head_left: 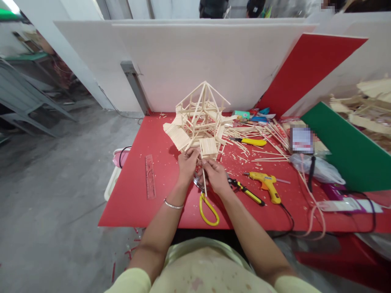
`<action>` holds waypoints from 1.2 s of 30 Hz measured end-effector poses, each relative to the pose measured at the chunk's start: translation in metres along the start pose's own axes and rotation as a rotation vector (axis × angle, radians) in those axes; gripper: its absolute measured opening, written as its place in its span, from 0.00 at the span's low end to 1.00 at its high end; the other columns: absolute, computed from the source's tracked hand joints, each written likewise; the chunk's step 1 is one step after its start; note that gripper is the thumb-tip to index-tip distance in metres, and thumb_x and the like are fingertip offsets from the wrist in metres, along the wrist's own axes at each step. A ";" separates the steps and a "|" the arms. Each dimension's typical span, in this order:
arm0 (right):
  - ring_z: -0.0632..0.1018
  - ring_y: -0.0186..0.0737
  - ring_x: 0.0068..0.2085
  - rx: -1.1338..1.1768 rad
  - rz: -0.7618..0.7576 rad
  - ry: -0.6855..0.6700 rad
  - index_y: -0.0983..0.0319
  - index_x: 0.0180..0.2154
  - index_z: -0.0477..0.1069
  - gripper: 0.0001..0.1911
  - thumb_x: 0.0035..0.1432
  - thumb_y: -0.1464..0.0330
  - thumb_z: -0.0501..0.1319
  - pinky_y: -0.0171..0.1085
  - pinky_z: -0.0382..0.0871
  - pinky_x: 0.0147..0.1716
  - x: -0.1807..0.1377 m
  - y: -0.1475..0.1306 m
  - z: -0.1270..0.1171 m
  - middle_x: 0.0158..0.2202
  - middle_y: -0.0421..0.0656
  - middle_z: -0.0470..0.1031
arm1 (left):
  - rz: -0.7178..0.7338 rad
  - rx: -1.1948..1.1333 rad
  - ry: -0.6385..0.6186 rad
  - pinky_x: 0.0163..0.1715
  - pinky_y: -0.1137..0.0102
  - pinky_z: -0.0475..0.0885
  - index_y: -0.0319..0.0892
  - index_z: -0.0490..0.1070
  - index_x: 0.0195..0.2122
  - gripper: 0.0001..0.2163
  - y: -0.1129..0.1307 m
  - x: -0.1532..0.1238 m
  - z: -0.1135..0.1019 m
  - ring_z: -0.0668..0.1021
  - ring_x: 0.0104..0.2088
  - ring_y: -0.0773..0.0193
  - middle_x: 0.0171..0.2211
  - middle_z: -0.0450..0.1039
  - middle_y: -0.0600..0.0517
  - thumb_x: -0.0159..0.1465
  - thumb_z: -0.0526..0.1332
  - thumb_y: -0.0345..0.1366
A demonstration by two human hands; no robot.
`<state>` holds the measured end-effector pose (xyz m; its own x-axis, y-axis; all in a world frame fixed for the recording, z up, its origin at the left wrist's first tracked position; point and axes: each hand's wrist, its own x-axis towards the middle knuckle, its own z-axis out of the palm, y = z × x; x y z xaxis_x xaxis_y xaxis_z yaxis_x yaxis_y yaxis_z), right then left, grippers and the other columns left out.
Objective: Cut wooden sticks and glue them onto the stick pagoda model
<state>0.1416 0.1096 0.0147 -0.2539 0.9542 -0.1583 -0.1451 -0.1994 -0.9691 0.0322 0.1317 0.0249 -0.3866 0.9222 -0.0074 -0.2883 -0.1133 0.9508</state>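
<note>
A model house of thin wooden sticks (198, 118) stands on the red table, with a pointed open roof frame and slatted panels at its sides. Right at its front edge, my left hand (187, 165) is closed with its fingertips on the upper part of a wooden stick (204, 183). My right hand (216, 176) pinches the same stick a little lower, and its loose end points toward me. Whether the stick touches the model is hidden by my fingers. Below my hands lies a pair of yellow-handled scissors (210, 213), its blades partly covered.
A clear ruler (150, 177) lies left. To the right are a yellow-and-black hand tool (250, 195), a yellow glue gun (267, 185) with a cord, a yellow cutter knife (253, 141), loose sticks (249, 132) and a plastic bag (317, 169). A white partition (207, 65) stands behind.
</note>
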 end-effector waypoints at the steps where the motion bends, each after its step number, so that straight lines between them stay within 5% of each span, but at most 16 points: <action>1: 0.71 0.32 0.14 0.000 -0.001 -0.002 0.60 0.37 0.72 0.21 0.56 0.49 0.62 0.28 0.59 0.10 0.000 0.000 0.000 0.19 0.36 0.74 | -0.003 -0.002 0.004 0.18 0.77 0.60 0.38 0.72 0.23 0.13 0.000 0.000 0.001 0.64 0.17 0.75 0.18 0.64 0.58 0.55 0.68 0.43; 36: 0.68 0.30 0.13 0.067 0.074 0.010 0.60 0.29 0.69 0.22 0.54 0.47 0.63 0.28 0.54 0.10 0.009 -0.008 0.002 0.16 0.36 0.72 | -0.050 -0.047 0.024 0.15 0.76 0.56 0.39 0.72 0.23 0.12 0.004 -0.003 0.006 0.63 0.13 0.74 0.13 0.63 0.59 0.53 0.69 0.43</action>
<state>0.1385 0.1197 0.0209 -0.2570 0.9385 -0.2307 -0.1903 -0.2832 -0.9400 0.0375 0.1306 0.0303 -0.3917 0.9180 -0.0624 -0.3488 -0.0853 0.9333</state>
